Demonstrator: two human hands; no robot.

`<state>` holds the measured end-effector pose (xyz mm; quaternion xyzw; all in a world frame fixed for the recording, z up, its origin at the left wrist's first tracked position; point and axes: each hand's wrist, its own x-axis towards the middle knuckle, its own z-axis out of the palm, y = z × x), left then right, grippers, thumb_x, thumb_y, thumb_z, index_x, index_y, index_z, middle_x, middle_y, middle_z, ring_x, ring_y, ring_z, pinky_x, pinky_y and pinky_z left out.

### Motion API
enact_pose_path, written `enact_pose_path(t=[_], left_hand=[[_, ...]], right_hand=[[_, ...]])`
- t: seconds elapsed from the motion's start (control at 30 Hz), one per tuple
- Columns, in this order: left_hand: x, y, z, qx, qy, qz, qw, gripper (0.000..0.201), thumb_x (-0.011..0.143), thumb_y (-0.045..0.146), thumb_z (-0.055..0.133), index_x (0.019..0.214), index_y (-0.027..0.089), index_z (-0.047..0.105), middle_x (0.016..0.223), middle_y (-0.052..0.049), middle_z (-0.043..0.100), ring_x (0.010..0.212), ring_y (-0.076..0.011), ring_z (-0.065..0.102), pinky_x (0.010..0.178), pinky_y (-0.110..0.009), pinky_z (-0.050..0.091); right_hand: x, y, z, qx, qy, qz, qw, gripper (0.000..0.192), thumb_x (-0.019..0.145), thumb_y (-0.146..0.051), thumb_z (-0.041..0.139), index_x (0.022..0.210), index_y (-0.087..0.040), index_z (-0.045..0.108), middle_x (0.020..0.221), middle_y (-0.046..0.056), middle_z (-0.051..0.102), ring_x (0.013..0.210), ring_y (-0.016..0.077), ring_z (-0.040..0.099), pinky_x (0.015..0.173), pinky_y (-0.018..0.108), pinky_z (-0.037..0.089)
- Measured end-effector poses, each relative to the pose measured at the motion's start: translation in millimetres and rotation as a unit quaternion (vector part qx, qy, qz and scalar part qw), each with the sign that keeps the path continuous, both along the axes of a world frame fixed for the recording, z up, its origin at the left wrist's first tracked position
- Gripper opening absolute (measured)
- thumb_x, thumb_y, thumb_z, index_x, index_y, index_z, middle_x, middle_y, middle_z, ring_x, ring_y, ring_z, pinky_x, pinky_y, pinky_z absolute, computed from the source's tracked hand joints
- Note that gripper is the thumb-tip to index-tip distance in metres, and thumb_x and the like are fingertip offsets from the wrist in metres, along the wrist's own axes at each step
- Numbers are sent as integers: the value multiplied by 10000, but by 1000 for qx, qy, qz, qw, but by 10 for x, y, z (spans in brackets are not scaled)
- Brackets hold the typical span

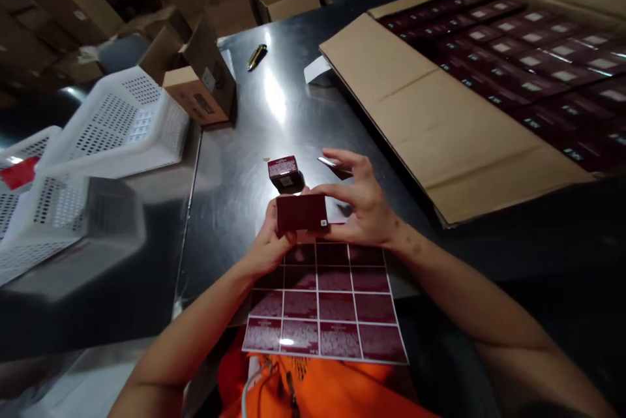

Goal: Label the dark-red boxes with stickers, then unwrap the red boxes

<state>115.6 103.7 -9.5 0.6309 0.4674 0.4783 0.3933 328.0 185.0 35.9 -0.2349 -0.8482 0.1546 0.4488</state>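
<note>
Steel table (254,137) is filling most of the view, dark and shiny. Big open carton (440,118) is lying at the right on it, flap folded out toward the person, packed with rows of small maroon boxes (528,72) showing white labels. White perforated baskets (122,124) are sitting tipped at the left edge, one near a second lower down. A small brown cardboard box (200,85) is standing just beside the upper basket. More cardboard boxes are stacking up at the far end, beyond the table.

Sticker sheet (325,304) with a grid of maroon labels is lying at the near edge, right under the wrists.

Right hand (364,206) is gripping the right end of a maroon box (300,212), thumb and fingers closed on it, index finger lifted. Left hand (267,245) is pinching the same box from the left and below, fingers curled on it. Box is being held just above the sheet's far edge, centre of table.

A second small maroon box (284,173) is standing just behind the held one. A dark flat piece (335,167) is lying by the right fingertips. A yellow-black cutter (257,56) is lying well apart, far up the table.
</note>
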Motion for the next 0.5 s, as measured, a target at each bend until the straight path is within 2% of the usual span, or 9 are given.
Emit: enact_pose_path(t=[0.1, 0.17, 0.23, 0.3, 0.37, 0.43, 0.5], left_hand=[[-75, 24, 121, 117, 87, 67, 987, 806, 775, 580, 785, 1440, 298, 426, 1547, -172, 467, 1387, -331, 513, 1044, -475, 526], [-110, 3, 224, 210, 212, 100, 949, 816, 744, 427, 851, 1444, 282, 456, 1456, -157, 545, 1324, -324, 543, 1042, -474, 508], [-120, -45, 297, 246, 300, 86, 918, 672, 802, 306, 799, 1407, 253, 513, 1240, -119, 674, 1123, -273, 637, 959, -425, 537], [-107, -98, 308, 210, 313, 63, 924, 516, 855, 256, 737, 1341, 243, 567, 1085, -74, 722, 945, -221, 672, 864, -369, 561], [-81, -133, 256, 123, 258, 64, 956, 415, 855, 270, 740, 1248, 250, 609, 1050, -42, 733, 840, -186, 689, 775, -325, 580], [-54, -138, 177, 24, 178, 77, 981, 412, 797, 312, 800, 1163, 245, 623, 1000, -12, 742, 758, -165, 698, 690, -292, 590], [-37, -116, 113, -38, 144, 90, 985, 447, 728, 359, 857, 1097, 238, 635, 916, 10, 741, 705, -160, 691, 634, -278, 580]], right_hand=[[-30, -35, -38, 44, -39, -20, 998, 412, 690, -507, 855, 1008, -281, 722, 1482, 77, 419, 1270, 353, 457, 1059, 568, 449], [-48, -64, -56, 55, -69, -22, 996, 361, 677, -470, 857, 951, -282, 717, 1509, 43, 423, 1261, 368, 437, 1070, 598, 412], [-50, -89, -41, 48, -88, -10, 995, 341, 675, -416, 860, 955, -292, 713, 1519, 23, 436, 1259, 372, 430, 1080, 606, 394], [-15, -100, 22, 20, -92, 13, 995, 410, 671, -405, 868, 1035, -312, 704, 1515, 29, 444, 1280, 377, 433, 1096, 606, 394], [58, -91, 120, -38, -64, 36, 997, 559, 650, -451, 884, 1150, -323, 670, 1506, 56, 440, 1308, 382, 447, 1101, 593, 420], [147, -63, 212, -122, 11, 31, 992, 644, 650, -449, 893, 1223, -330, 623, 1493, 65, 445, 1299, 358, 491, 1074, 544, 478], [220, -24, 257, -212, 106, 2, 971, 603, 704, -348, 876, 1233, -345, 585, 1474, 45, 469, 1192, 286, 584, 1008, 464, 538]])
